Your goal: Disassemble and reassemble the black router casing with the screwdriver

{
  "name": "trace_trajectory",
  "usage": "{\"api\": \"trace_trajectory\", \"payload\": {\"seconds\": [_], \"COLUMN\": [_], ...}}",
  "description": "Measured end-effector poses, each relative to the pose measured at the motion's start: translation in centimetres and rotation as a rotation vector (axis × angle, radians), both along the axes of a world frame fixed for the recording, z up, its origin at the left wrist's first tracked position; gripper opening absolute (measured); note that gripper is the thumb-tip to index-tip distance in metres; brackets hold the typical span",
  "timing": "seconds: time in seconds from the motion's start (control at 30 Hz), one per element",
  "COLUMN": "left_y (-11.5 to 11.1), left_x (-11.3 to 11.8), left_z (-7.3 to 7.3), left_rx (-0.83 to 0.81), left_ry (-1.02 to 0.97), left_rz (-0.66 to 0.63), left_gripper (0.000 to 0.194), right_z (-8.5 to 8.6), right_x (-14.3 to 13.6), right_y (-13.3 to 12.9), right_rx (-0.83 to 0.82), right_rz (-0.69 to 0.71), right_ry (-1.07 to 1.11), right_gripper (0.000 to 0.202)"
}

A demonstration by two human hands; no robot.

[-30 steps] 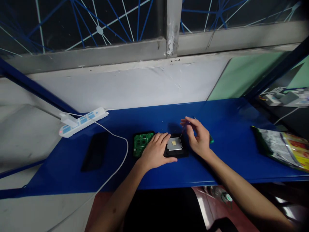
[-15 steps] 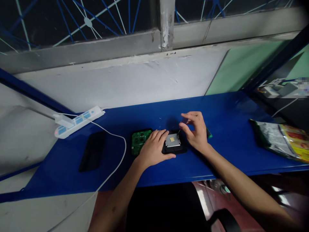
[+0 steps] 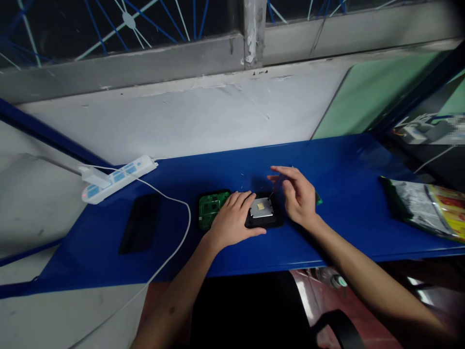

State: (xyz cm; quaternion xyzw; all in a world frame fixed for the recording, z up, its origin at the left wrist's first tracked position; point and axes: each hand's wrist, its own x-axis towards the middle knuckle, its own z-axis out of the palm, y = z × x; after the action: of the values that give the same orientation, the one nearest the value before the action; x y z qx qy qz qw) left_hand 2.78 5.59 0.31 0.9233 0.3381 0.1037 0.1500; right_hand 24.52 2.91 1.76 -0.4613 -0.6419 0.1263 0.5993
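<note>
Black housing (image 3: 276, 221), metal plate (image 3: 267, 212) inside — left hand (image 3: 232, 220) flat over its edge, thumb wide. Right hand (image 3: 300, 198) at thin screwdriver (image 3: 271, 195), tip by plate corner (grip: can't tell).

You can read no text, label, brand, number or sign anywhere in this view of yours.

Silver plate (image 3: 267, 211) flat in black casing (image 3: 276, 219)

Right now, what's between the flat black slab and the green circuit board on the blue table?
In the head view, a white cable curves between the flat black slab and the green circuit board.
</note>
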Motion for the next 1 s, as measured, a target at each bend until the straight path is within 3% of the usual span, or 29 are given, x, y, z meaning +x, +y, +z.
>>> {"api": "trace_trajectory", "payload": {"seconds": [0.3, 0.63, 1.0], "left_y": [-0.06, -0.06, 0.01], "left_x": [0.03, 0.05, 0.08], "left_z": [0.31, 0.14, 0.25], "left_rx": [0.027, 0.050, 0.055], "left_ry": [0.009, 0.012, 0.009], "left_rz": [-0.004, -0.004, -0.007], "left_gripper": [0.095, 0.097, 0.094], "right_z": [0.68, 0.60, 0.57], "right_x": [0.30, -0.04, 0.25], "right_y": [0.20, -0.10, 0.29], "right_rx": [0.099, 0.017, 0.055], "right_rz": [-0.186, -0.029, -0.160], "right_ry": [-0.175, -0.031, -0.158], "right_gripper": [0.025, 0.029, 0.027]}}
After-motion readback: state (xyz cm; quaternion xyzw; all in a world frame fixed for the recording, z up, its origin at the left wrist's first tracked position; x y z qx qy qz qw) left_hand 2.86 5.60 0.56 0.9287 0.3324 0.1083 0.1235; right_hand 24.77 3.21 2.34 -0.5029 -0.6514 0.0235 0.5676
